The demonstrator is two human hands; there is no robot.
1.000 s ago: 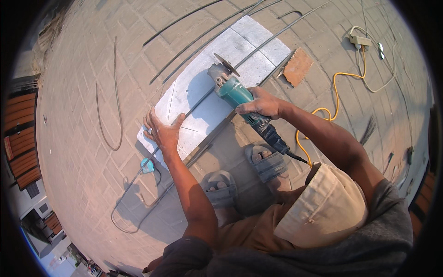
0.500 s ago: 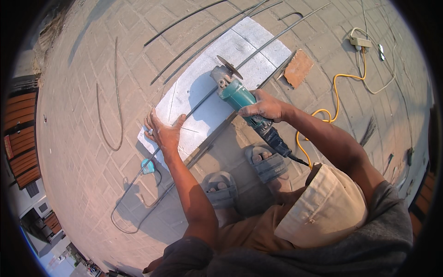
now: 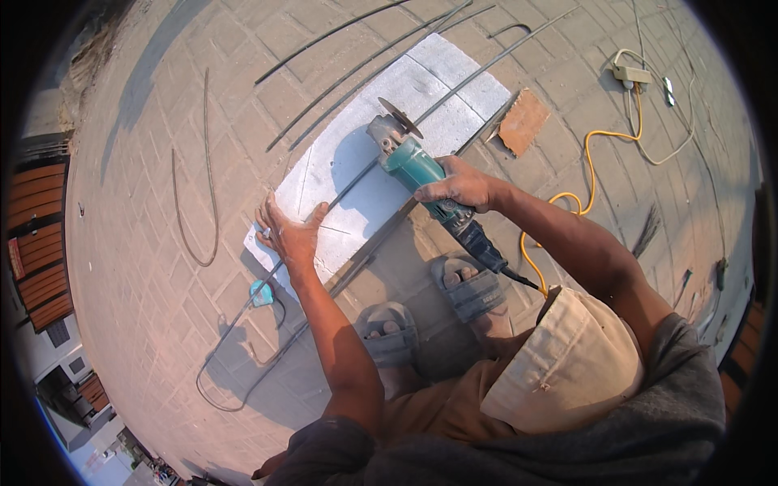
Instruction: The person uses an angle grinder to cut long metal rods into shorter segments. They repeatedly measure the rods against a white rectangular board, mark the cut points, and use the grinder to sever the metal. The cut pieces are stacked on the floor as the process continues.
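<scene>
A teal angle grinder (image 3: 415, 168) is in my right hand (image 3: 463, 185), its fingers wrapped round the body. The grinder's disc (image 3: 400, 117) stands on edge at the steel rod (image 3: 353, 184), over a white rectangular slab (image 3: 324, 166). Whether the disc touches the rod or spins, I cannot tell. My left hand (image 3: 292, 230) grips the same rod near the slab's left end, thumb on one side and fingers on the other. Beyond the slab the rod bends back in a loop toward my feet.
Several loose steel rods (image 3: 324, 40) lie past the slab, and a bent one (image 3: 179, 212) lies to the left. A turquoise tape measure (image 3: 261, 293) sits by the slab's near corner. Right of it are a brown broken piece (image 3: 523, 122), a yellow cord (image 3: 591, 166) and a socket box (image 3: 632, 74).
</scene>
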